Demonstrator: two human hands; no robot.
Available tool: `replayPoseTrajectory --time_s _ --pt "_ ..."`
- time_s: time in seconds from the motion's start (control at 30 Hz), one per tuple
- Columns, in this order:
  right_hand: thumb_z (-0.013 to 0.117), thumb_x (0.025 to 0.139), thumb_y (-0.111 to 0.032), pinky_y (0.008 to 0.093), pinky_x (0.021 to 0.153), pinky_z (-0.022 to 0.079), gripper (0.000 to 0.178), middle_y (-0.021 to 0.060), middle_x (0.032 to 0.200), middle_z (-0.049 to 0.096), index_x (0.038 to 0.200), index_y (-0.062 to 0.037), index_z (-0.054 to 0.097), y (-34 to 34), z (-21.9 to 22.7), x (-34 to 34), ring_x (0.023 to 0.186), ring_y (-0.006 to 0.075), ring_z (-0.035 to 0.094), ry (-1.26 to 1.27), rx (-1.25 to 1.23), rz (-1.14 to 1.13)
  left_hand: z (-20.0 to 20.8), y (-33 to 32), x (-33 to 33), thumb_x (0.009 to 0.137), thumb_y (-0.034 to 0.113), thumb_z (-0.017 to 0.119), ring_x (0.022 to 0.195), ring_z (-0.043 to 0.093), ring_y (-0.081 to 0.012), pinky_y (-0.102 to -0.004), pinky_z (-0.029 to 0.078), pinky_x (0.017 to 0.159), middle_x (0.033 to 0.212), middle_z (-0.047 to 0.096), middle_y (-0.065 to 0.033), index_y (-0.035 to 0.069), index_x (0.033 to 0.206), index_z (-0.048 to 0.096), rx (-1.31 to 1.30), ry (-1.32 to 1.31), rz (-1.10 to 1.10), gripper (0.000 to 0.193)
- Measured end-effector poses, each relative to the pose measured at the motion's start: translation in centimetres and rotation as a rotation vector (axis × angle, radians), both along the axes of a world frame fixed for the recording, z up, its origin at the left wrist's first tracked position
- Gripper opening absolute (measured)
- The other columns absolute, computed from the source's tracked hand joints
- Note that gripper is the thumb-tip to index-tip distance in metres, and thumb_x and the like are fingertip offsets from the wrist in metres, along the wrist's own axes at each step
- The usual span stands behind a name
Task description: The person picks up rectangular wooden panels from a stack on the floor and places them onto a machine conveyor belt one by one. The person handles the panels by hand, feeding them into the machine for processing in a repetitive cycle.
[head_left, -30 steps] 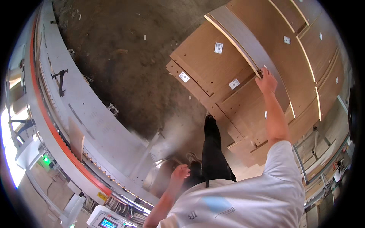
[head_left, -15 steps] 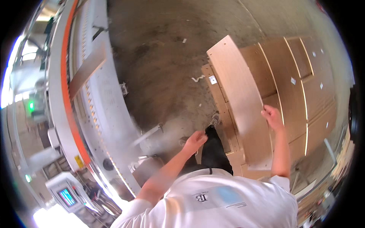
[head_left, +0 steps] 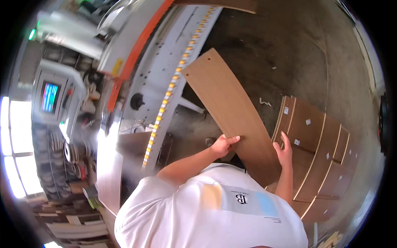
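A long wood-coloured board (head_left: pixel 231 97) with small holes at its far end slants across in front of me. That far end reaches over the yellow-studded edge of the machine table, though I cannot tell if it touches. My left hand (head_left: pixel 224 145) grips the board's left edge, thumb on top and fingers underneath. At the opposite edge, my right hand (head_left: pixel 284 152) has its fingers stretched and apart; whether its thumb touches the board is unclear.
The long machine (head_left: pixel 165 58) with a row of yellow rollers (head_left: pixel 167 94) runs along the left. Its control panel (head_left: pixel 50 97) has a lit screen. Stacked brown boards (head_left: pixel 312 144) stand at the right. Another board (head_left: pixel 231 4) lies at the machine's far end.
My view and body have turned left toward the machine. The board has come off the stack and swung left. My left hand has taken hold of it; my right hand's fingers have opened.
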State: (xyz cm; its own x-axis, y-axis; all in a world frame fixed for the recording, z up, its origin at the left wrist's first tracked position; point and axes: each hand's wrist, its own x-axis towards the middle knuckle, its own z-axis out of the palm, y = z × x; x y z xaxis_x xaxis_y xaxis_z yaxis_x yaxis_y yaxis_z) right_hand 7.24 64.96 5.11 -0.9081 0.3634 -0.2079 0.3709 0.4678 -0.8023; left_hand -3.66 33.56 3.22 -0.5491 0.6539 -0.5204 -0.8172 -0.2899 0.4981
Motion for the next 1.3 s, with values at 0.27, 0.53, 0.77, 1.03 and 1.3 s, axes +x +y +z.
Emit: replayPoseTrajectory --time_s 0.27,0.53,0.77,1.03,1.3 --pt "0.075 0.088 -0.041 0.043 0.109 0.04 0.07 0.0247 0.136 0.059 0.134 0.007 0.054 -8.9 -5.1 6.7 0.128 0.0354 0.055 -0.288 0.117 -0.13 -1.9 -17.0 -0.7 0.101 0.02 0.062 0.133 0.051 -0.0268 -0.0477 0.043 0.11 0.143 0.054 -0.0067 0.01 0.144 0.047 -0.041 -0.025 0.474 0.047" --pt "0.07 0.092 -0.043 0.0355 0.088 0.049 0.055 0.0163 0.105 0.072 0.106 0.0096 0.066 -18.5 -4.3 2.1 0.102 0.0226 0.064 -0.429 -0.272 0.094 -2.4 -27.5 0.2 0.097 0.044 0.067 0.1 0.069 -0.0247 -0.0406 0.057 0.084 0.117 0.069 -0.0138 0.006 0.133 0.057 -0.338 -0.194 0.299 0.054" --pt "0.075 0.091 -0.035 0.0322 0.067 0.052 0.043 0.0097 0.078 0.07 0.092 0.0066 0.068 -21.7 -6.1 -0.9 0.073 0.0154 0.065 -0.519 -0.052 0.409 -2.7 -37.3 -0.8 0.091 0.038 0.072 0.086 0.073 -0.0256 -0.0377 0.056 0.074 0.087 0.074 -0.0136 -0.005 0.121 0.061 -1.351 0.455 0.564 0.054" --pt "0.074 0.093 -0.032 0.0318 0.069 0.054 0.04 0.0108 0.089 0.071 0.098 0.0064 0.065 -27.6 -2.5 -5.5 0.079 0.0163 0.067 -0.524 -0.342 0.346 -3.4 -38.3 -7.2 0.092 0.021 0.071 0.073 0.066 -0.0186 -0.0317 0.053 0.066 0.091 0.072 -0.0118 0.009 0.162 0.01 -0.967 0.341 0.888 0.094" --pt "0.074 0.092 -0.037 0.0301 0.063 0.049 0.042 0.0053 0.085 0.068 0.102 0.0031 0.066 -27.3 -5.0 -7.7 0.072 0.0126 0.061 -0.389 -0.387 0.305 -2.6 -37.4 -9.9 0.094 0.006 0.068 0.061 0.057 -0.0094 -0.027 0.048 0.055 0.085 0.067 -0.0045 0.013 0.162 0.019 -0.655 0.287 1.07 0.085"
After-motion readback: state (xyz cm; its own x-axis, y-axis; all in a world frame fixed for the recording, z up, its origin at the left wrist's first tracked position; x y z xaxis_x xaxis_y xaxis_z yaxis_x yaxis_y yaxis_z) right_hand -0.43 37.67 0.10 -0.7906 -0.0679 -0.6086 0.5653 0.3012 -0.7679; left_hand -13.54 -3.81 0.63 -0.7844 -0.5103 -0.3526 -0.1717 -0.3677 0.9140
